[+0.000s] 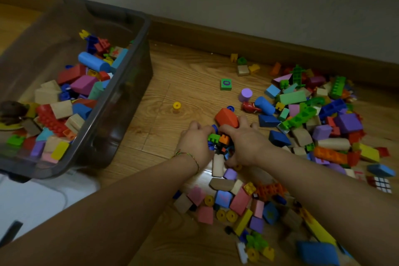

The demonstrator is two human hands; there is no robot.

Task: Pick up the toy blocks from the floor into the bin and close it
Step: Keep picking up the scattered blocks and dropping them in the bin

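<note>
Coloured toy blocks (306, 119) lie scattered over the wooden floor at the right and in front of me. A dark see-through bin (129, 84) stands at the left, partly filled with blocks. My left hand (195, 143) and my right hand (246, 144) are cupped together around a small heap of blocks (220, 139) on the floor, fingers curled round it. A red wooden block (226, 117) sits at the top of that heap against my right fingers. A pale wooden block (218, 165) stands between my wrists.
A white lid (38, 198) lies under the bin's near corner. A brown skirting board (237, 41) and wall run behind the blocks. A yellow ring (176, 106), a green number cube (226, 84) and a purple cylinder (246, 94) lie apart on the floor.
</note>
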